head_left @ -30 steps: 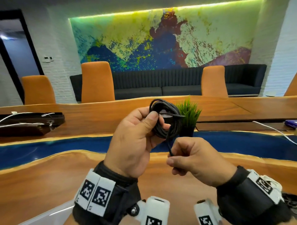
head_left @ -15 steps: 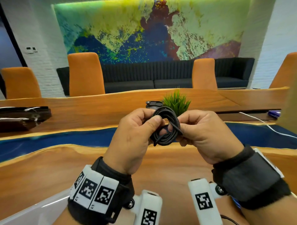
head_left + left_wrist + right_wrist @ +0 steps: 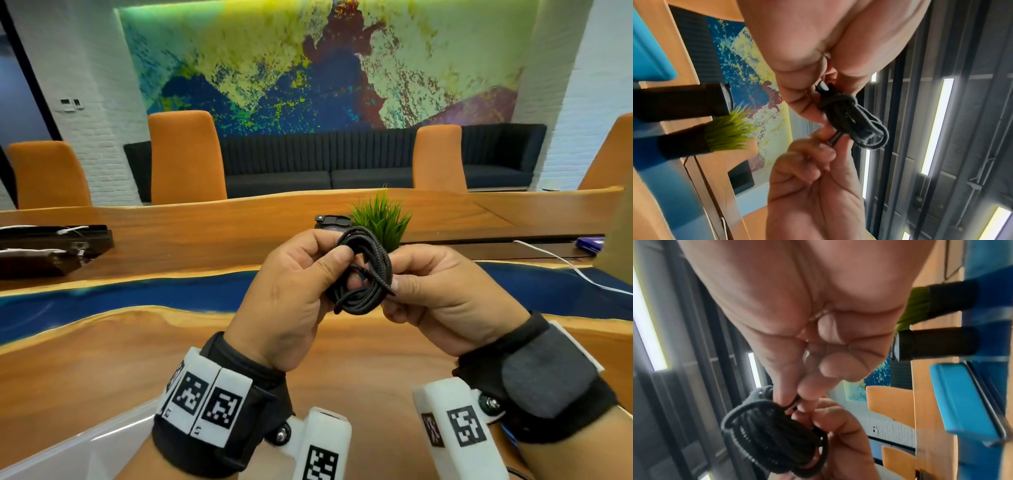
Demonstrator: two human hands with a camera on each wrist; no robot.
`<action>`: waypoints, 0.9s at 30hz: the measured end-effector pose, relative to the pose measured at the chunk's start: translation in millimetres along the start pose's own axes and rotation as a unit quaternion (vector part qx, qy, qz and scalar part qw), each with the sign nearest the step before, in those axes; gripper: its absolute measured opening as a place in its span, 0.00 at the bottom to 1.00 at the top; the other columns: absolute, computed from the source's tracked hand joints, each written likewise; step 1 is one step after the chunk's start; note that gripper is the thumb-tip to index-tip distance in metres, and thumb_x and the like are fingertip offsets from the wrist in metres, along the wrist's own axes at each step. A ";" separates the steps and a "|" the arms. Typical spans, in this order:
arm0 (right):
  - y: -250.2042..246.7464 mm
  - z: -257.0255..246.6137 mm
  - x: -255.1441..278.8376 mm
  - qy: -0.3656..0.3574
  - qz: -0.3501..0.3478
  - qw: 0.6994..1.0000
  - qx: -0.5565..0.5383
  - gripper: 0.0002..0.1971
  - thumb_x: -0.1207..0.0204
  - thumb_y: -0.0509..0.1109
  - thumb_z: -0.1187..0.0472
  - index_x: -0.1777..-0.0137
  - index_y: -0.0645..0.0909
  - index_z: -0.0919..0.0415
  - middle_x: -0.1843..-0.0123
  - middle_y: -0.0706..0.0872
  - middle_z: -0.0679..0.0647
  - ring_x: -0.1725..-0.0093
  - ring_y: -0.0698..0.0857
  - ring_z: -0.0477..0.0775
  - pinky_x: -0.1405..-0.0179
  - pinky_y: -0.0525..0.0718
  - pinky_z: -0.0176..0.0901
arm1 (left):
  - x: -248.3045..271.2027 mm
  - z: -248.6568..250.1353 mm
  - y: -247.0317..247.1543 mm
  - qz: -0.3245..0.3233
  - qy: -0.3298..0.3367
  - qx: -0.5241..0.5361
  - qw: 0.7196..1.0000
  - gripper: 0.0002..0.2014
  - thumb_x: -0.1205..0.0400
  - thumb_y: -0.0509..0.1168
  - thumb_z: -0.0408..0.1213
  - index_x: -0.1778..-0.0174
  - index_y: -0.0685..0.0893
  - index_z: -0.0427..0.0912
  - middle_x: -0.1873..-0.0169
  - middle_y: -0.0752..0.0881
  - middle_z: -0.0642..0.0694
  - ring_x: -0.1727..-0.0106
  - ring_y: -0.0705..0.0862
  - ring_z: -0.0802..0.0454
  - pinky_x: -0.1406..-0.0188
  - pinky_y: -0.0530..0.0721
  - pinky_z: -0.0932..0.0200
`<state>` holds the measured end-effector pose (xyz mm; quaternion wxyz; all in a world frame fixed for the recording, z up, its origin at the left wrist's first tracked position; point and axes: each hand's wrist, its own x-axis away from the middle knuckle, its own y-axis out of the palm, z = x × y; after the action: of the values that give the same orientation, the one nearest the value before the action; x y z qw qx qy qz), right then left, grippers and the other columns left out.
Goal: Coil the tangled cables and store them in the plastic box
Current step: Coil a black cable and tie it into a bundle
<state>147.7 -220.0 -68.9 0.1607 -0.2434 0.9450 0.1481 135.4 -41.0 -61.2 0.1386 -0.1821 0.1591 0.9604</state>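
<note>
A small coil of black braided cable (image 3: 364, 270) is held in mid-air above the wooden tabletop (image 3: 102, 359), pinched by the left hand (image 3: 291, 301) and by the right hand (image 3: 445, 301), whose grip is closed on the loose plug end. It is judged light, soft and springy; it is best clamped across the bundled loops so that they cannot unwind

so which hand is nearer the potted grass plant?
Right. The right hand sits just below and in front of the potted grass plant; the left hand is further to the left. Both grip the black cable coil.
</note>
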 end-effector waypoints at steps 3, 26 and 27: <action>-0.7 4.2 -1.1 -0.002 -0.004 0.999 -0.037 0.21 0.40 0.84 0.60 0.52 0.87 0.73 0.59 0.89 0.62 0.71 0.79 0.50 0.75 0.76 0.38 | 1.2 0.2 3.7 -0.010 -0.021 0.029 0.999 0.09 0.22 0.64 0.34 0.49 0.84 0.35 0.61 0.86 0.40 0.67 0.83 0.57 0.67 0.85 0.66; 31.3 -1.9 -2.6 -0.033 0.148 0.988 -0.042 0.04 0.45 0.78 0.57 0.73 0.87 0.56 0.77 0.82 0.55 0.82 0.77 0.46 0.85 0.74 0.33 | 8.6 5.3 7.4 0.001 0.062 -0.133 0.989 0.11 0.25 0.66 0.50 0.59 0.82 0.46 0.66 0.81 0.44 0.68 0.77 0.51 0.74 0.75 0.58; 31.8 -1.6 -2.2 -0.034 0.148 0.988 -0.040 0.04 0.44 0.78 0.57 0.72 0.88 0.56 0.77 0.82 0.55 0.82 0.77 0.46 0.85 0.74 0.33 | 8.5 6.1 6.1 0.006 0.079 -0.175 0.981 0.11 0.23 0.66 0.49 0.58 0.81 0.44 0.66 0.82 0.45 0.69 0.78 0.55 0.74 0.76 0.60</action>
<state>133.1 -193.0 -60.3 0.1596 -0.1018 0.9578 0.2161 123.9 -42.5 -57.6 0.0859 -0.2774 0.0003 0.9569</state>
